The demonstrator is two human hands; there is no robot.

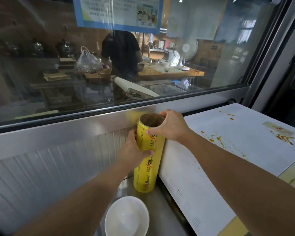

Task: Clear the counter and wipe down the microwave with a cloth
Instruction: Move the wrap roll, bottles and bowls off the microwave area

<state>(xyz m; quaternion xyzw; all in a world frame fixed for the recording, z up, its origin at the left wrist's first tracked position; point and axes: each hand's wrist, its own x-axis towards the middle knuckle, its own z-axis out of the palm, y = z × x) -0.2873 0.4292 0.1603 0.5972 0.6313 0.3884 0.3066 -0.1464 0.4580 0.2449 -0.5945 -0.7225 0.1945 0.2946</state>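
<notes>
Both hands' fingers grip the upright yellow wrap roll (147, 157): left hand (133, 151) mid-roll; right hand (171, 125) at top.

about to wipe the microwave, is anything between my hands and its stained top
Yes. Both the left hand and right hand grip the tall yellow cling-film roll, standing upright against the white microwave's left side. Its orange-stained top is otherwise uncovered; no cloth is in view.
</notes>
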